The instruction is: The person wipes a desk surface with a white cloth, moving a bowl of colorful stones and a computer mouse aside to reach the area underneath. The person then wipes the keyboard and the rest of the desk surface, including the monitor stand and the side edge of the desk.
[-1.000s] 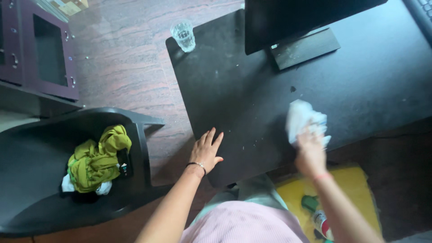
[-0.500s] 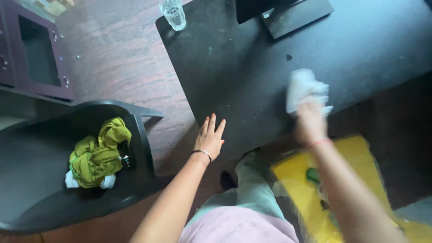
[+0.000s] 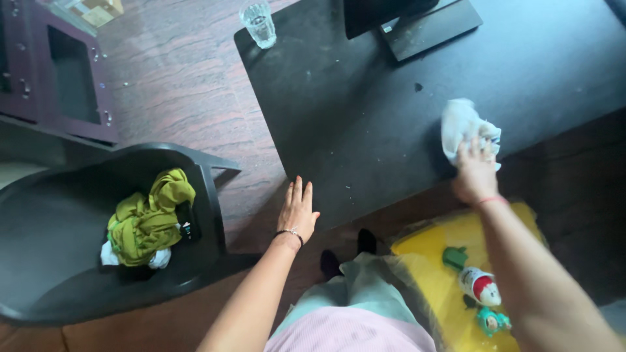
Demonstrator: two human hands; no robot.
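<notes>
Right hand (image 3: 474, 173) clamped on crumpled white cloth (image 3: 464, 127), fingers curled into the wad, pressing it flat onto black bench (image 3: 365, 124) close to the near edge. Left hand (image 3: 298, 212) open, fingers straight and together, palm down at the bench's near-left corner, holding nothing. To wipe well, probably: keep pressure even, overlap passes, work pale specks toward the edge, steer clear of monitor base (image 3: 430, 26) and clear ribbed glass (image 3: 258, 23) at far-left corner. Bench top matte, dark, dusty, one small dark spot just beyond the cloth. Cloth soft, bunched, irregular. Left of bench: glossy black moulded chair (image 3: 65, 261) with rumpled olive-green fabric (image 3: 147, 218) on the seat. Floor reddish-brown, wood-grain look. Yellow mat (image 3: 443, 300) under the right arm, small bottles on it.
</notes>
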